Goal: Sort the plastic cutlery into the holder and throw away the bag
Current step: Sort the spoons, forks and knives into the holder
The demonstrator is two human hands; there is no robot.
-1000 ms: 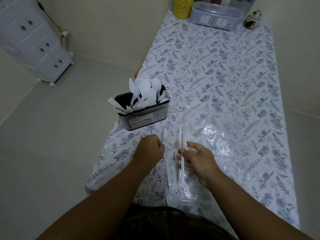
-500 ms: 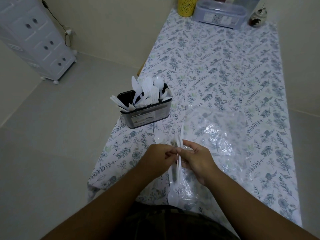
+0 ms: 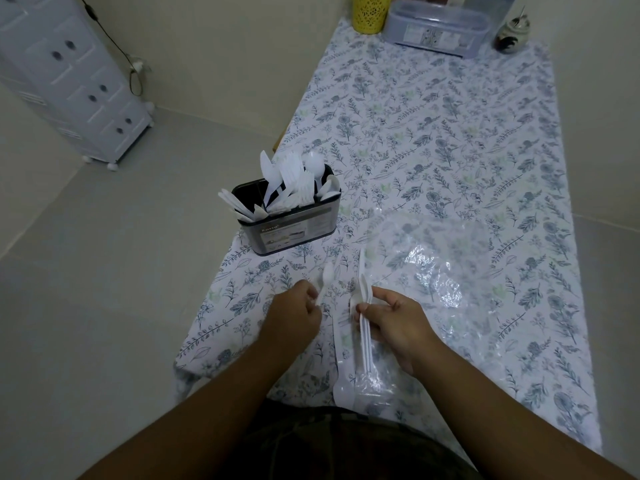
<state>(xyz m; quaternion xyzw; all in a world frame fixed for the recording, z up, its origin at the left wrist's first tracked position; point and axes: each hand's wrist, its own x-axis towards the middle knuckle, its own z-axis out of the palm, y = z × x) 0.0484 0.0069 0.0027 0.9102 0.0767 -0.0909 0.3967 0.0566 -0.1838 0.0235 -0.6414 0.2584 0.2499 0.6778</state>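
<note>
A black cutlery holder (image 3: 294, 226) stands near the table's left edge, filled with several white plastic knives, forks and spoons. My left hand (image 3: 294, 315) pinches a single white plastic spoon (image 3: 325, 277), its bowl pointing away from me. Just to its right, my right hand (image 3: 394, 322) grips a small bundle of white cutlery (image 3: 365, 327) held upright over the table. A clear plastic bag (image 3: 433, 268) lies crumpled on the cloth beyond my right hand. One more white spoon (image 3: 341, 386) lies on the table's near edge.
The table wears a floral cloth (image 3: 433, 133). At its far end stand a yellow container (image 3: 369, 12), a clear lidded box (image 3: 436, 26) and a small ceramic pot (image 3: 512, 32). A white drawer cabinet (image 3: 69, 74) stands on the floor at the left.
My left hand met the bundle in my right hand, took one spoon from it and drew away to the left. My right hand stayed in place with the remaining cutlery.
</note>
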